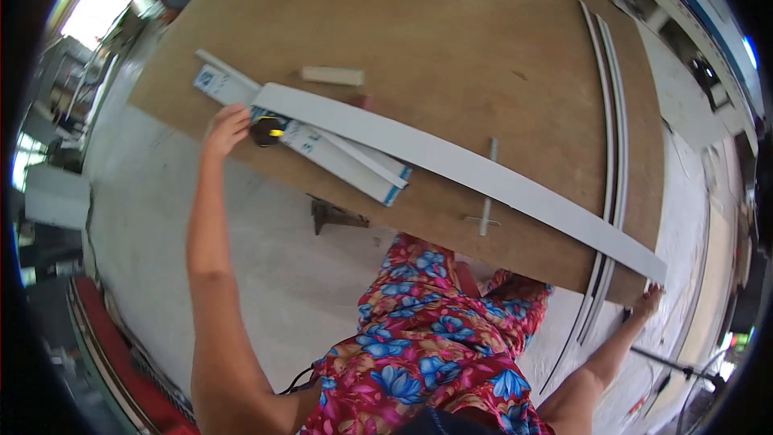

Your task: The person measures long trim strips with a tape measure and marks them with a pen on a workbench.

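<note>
A long pale grey panel (459,165) lies slantwise over the brown table (451,40). At its far right end is my right hand (649,300), its fingers closed at the panel's corner. My left hand (229,129) is near the panel's left end, fingers bent together beside a dark round object with a yellow part (267,131); whether they grip anything is not clear. Beneath the panel's left part lie a white strip with blue printing (342,165) and a thinner white strip (366,159).
Several long thin strips (612,137) run along the table's right side, crossed by the panel. A small pale block (332,76) lies behind the panel. A metal T-shaped piece (485,213) sits near the front edge. A dark bracket (334,215) shows below the table.
</note>
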`<action>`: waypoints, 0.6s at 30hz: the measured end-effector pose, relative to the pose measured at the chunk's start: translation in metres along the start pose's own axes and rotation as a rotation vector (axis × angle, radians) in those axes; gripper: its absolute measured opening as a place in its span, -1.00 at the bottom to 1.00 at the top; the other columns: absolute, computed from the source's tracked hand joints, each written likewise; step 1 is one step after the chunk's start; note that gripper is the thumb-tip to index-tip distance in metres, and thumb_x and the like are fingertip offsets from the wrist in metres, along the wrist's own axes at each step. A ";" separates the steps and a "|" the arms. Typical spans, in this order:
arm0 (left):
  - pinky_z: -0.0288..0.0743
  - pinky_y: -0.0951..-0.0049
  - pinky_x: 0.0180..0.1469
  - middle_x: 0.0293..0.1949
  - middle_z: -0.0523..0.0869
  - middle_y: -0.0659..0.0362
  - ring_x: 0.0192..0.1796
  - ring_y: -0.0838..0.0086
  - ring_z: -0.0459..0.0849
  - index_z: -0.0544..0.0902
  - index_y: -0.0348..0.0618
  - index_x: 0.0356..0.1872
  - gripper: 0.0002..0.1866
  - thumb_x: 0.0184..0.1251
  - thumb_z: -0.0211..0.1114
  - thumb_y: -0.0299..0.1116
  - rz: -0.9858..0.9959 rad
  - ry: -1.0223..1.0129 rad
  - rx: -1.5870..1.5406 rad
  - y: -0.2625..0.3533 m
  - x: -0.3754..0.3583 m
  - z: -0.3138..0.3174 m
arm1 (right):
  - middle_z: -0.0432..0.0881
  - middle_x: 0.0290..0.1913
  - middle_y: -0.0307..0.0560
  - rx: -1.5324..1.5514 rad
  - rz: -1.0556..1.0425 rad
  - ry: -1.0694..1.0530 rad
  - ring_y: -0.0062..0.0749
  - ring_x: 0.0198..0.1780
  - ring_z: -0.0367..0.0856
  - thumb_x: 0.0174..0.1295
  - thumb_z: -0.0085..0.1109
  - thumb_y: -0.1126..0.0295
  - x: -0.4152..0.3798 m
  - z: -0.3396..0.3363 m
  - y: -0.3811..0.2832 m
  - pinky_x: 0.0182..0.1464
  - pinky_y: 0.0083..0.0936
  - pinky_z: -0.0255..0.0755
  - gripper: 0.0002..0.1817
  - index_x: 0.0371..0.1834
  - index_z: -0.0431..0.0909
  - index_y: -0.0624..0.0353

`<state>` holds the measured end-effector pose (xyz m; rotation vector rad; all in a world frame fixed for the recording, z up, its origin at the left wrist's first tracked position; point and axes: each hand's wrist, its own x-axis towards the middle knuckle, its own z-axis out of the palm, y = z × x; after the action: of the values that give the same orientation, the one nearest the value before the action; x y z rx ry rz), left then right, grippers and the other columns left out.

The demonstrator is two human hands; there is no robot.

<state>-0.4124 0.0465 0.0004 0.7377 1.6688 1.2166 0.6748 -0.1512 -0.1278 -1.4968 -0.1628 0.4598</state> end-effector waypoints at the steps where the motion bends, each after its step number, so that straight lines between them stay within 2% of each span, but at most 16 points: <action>1: 0.39 0.29 -0.02 -0.12 0.60 0.20 -0.05 0.42 0.52 0.46 0.00 0.07 -0.54 0.12 0.33 -0.24 -0.009 -0.041 -0.002 -0.008 -0.002 0.007 | 0.42 0.17 -0.09 0.000 0.016 -0.016 -0.57 0.05 0.40 0.31 -0.11 -0.05 -0.005 0.005 -0.004 -0.20 -0.74 0.23 -0.40 0.25 0.27 0.14; 2: 0.37 0.31 0.02 -0.07 0.59 0.23 0.01 0.43 0.51 0.45 0.05 0.11 -0.55 0.17 0.27 -0.24 -0.032 -0.069 0.040 -0.015 0.007 0.012 | 0.44 0.15 -0.10 0.006 0.023 -0.028 -0.63 -0.05 0.44 0.30 -0.10 -0.05 -0.010 0.014 -0.011 -0.26 -0.77 0.23 -0.40 0.24 0.29 0.16; 4: 0.39 0.33 -0.04 -0.11 0.59 0.20 -0.07 0.44 0.51 0.45 -0.04 0.12 -0.50 0.14 0.31 -0.22 0.024 -0.001 0.049 -0.011 -0.010 0.044 | 0.51 0.07 -0.14 -0.144 0.043 -0.010 -0.76 -0.41 0.35 0.28 -0.07 -0.06 -0.019 0.024 -0.021 -0.49 -0.82 0.17 -0.40 0.19 0.34 0.20; 5: 0.41 0.33 -0.08 -0.13 0.58 0.19 -0.09 0.45 0.50 0.45 -0.08 0.12 -0.48 0.12 0.33 -0.19 0.060 -0.006 0.021 -0.015 -0.013 0.051 | 0.52 0.04 -0.15 -0.130 0.031 -0.003 -0.78 -0.47 0.27 0.27 -0.06 -0.06 -0.032 0.033 -0.028 -0.55 -0.83 0.12 -0.40 0.18 0.35 0.19; 7: 0.42 0.53 -0.22 -0.24 0.60 0.13 -0.26 0.49 0.54 0.47 -0.24 0.08 -0.48 0.10 0.33 -0.24 0.215 0.018 0.089 -0.040 -0.003 0.060 | 0.55 -0.02 -0.18 -0.102 0.010 0.012 -0.81 -0.60 0.12 0.26 -0.03 -0.07 -0.049 0.049 -0.034 -0.68 -0.85 0.01 -0.40 0.16 0.37 0.19; 8: 0.44 0.55 -0.18 -0.25 0.63 0.11 -0.27 0.47 0.58 0.50 -0.29 0.01 -0.56 0.11 0.33 -0.32 0.218 0.145 0.039 -0.045 -0.009 0.073 | 0.55 0.00 -0.15 -0.138 0.005 -0.007 -0.78 -0.59 0.12 0.27 -0.06 -0.07 -0.056 0.052 -0.035 -0.67 -0.84 0.01 -0.40 0.17 0.37 0.18; 10: 0.46 0.50 -0.07 -0.20 0.64 0.05 -0.15 0.42 0.61 0.51 -0.32 -0.05 -0.64 0.14 0.29 -0.40 0.581 0.366 -0.012 -0.068 0.003 0.082 | 0.55 0.04 -0.11 -0.208 -0.007 -0.038 -0.74 -0.57 0.12 0.29 -0.11 -0.07 -0.061 0.055 -0.034 -0.63 -0.81 0.00 -0.40 0.20 0.36 0.17; 13: 0.44 0.46 0.02 -0.13 0.64 -0.01 -0.06 0.35 0.61 0.52 -0.33 -0.08 -0.71 0.19 0.23 -0.44 0.679 0.626 -0.007 -0.073 -0.001 0.087 | 0.56 0.02 -0.04 -0.210 -0.099 -0.017 -0.76 -0.59 0.11 0.29 -0.11 -0.03 -0.087 0.069 -0.037 -0.65 -0.83 -0.03 -0.42 0.19 0.38 0.18; 16: 0.44 0.46 0.02 -0.10 0.62 -0.03 -0.04 0.31 0.61 0.52 -0.33 -0.09 -0.75 0.21 0.19 -0.47 0.714 0.701 0.128 -0.070 -0.018 0.096 | 0.57 0.00 -0.02 -0.229 -0.197 -0.048 -0.76 -0.59 0.13 0.30 -0.12 -0.02 -0.107 0.079 -0.039 -0.64 -0.83 -0.04 -0.43 0.20 0.38 0.18; 17: 0.40 0.36 0.08 -0.13 0.61 -0.03 -0.03 0.25 0.58 0.53 -0.32 -0.12 -0.74 0.18 0.22 -0.44 0.671 0.668 0.016 -0.071 -0.024 0.104 | 0.57 -0.01 -0.02 -0.234 -0.232 -0.059 -0.76 -0.58 0.13 0.30 -0.13 -0.02 -0.110 0.080 -0.040 -0.64 -0.83 -0.05 -0.43 0.20 0.37 0.18; 18: 0.37 0.32 0.09 -0.13 0.59 -0.03 -0.02 0.22 0.55 0.52 -0.30 -0.09 -0.70 0.15 0.25 -0.42 0.667 0.669 0.158 -0.075 -0.031 0.108 | 0.58 -0.02 -0.03 -0.254 -0.257 -0.064 -0.76 -0.58 0.14 0.31 -0.14 -0.01 -0.112 0.082 -0.041 -0.64 -0.83 -0.05 -0.44 0.20 0.38 0.17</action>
<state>-0.2979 0.0369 -0.0707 1.1218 2.1569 1.9697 0.5499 -0.1195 -0.0614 -1.6820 -0.4736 0.2868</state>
